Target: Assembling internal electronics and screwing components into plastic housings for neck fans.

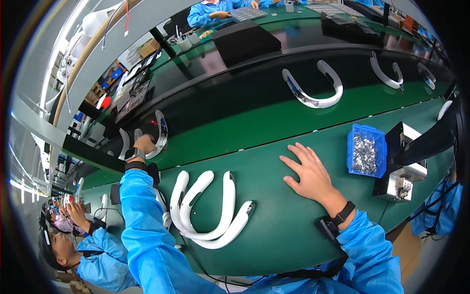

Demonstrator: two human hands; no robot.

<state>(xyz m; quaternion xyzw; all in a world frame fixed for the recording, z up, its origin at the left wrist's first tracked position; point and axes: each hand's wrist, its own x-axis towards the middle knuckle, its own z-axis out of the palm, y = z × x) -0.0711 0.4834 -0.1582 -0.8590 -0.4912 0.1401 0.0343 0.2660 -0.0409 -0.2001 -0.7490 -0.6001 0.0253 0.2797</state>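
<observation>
My left hand (144, 143) reaches out over the conveyor at the far left. Its fingers are curled at a white U-shaped housing (161, 131) and look closed on it, though the fingertips are partly hidden. On the green bench between my arms lie two more white U-shaped housings (228, 201), one overlapping the other, with their open ends pointing away from me. To the right of them, my right hand (312, 172) rests palm down near the bench's far edge, fingers spread, holding nothing.
A blue bin (365, 151) of small metal parts stands at right, beside a black-and-silver fixture (402, 169). Farther along the conveyor sit other U-shaped housings (320, 103). A dark cable (196, 259) runs along the front edge. A co-worker (98, 262) sits at left.
</observation>
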